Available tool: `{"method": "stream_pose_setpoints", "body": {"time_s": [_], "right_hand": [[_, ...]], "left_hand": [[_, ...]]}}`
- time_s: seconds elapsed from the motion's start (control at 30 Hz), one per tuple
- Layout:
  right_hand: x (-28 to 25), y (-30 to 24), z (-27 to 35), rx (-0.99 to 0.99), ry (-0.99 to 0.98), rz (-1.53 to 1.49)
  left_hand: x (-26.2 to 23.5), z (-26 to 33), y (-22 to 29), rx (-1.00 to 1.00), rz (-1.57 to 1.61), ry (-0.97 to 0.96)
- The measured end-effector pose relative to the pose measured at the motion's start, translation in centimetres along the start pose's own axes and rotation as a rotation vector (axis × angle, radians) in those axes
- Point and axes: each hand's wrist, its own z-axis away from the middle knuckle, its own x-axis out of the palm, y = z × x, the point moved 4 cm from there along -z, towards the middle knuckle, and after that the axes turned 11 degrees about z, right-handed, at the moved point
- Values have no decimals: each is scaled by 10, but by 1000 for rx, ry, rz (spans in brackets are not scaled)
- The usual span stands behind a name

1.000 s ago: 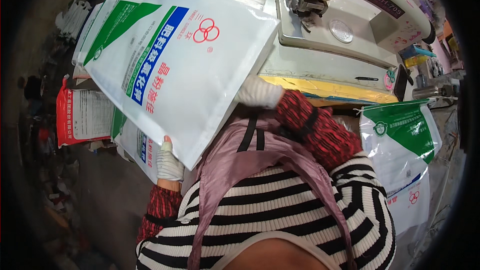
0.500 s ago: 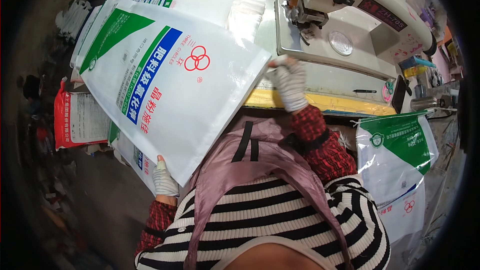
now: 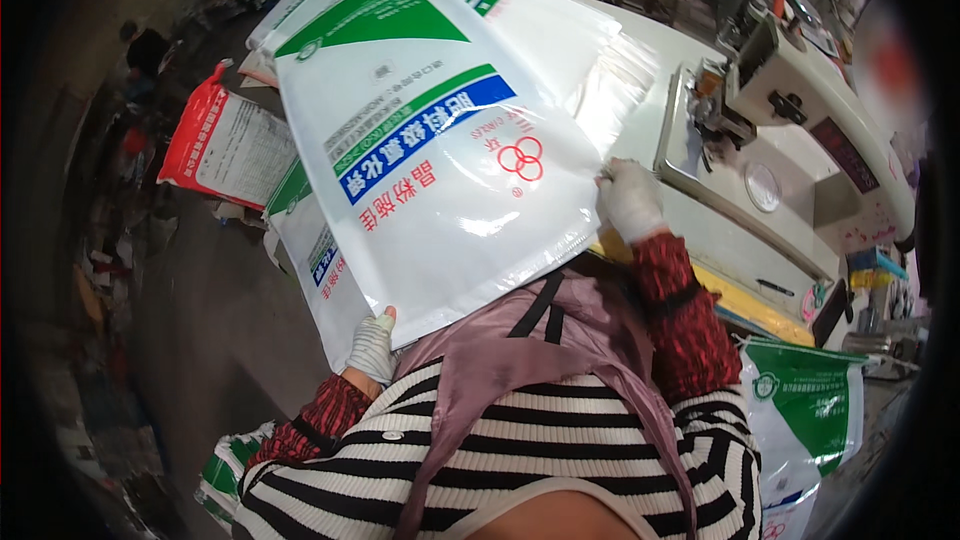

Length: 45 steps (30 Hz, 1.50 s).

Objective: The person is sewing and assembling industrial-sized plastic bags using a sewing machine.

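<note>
A large white plastic sack [image 3: 470,260], printed with a green triangle, a blue band and red rings, slants across the table's left end toward my body. My left hand [image 3: 372,348], in pale finger wrapping, pinches its near left corner with the thumb on top. At the right corner, my right hand [image 3: 632,202], also wrapped, is closed on the sack's edge. The near edge between the hands runs close to my lap. Beneath its left side hangs another printed sack [image 3: 308,265], mostly covered.
A white sewing-type machine [image 3: 825,145] with a thick arm stands at the right. More white sacks [image 3: 575,35] lie stacked behind. A red-and-white bag [image 3: 240,145] is at the left, and a green-and-white sack [image 3: 805,405] hangs at the lower right. A pen [image 3: 775,287] lies near the machine.
The view has swung left, so the machine and table appear farther right. The sack's near edge lies flatter across my lap, and both hands keep hold of its corners.
</note>
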Motion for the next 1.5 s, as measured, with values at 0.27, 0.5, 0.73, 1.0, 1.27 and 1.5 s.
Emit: {"method": "stream_pose_setpoints", "body": {"time_s": [0.27,0.5,0.73,1.0,1.27,1.5], "right_hand": [[20,23,64,22,227,-75],[25,41,55,148,-8,-98],[8,-74,48,-310,-19,-403],[115,-192,44,-394,-371,-482],[230,-125,16,-554,-181,-118],[200,-109,18,-539,-68,17]], "left_hand": [[-43,-28,-19,19,-118,95],[-33,-17,-19,-63,-100,-16],[-118,15,29,674,-1026,470],[-227,34,-38,186,-1225,607],[-201,-28,-72,-105,-934,557],[-177,-36,-48,-381,-1128,327]]}}
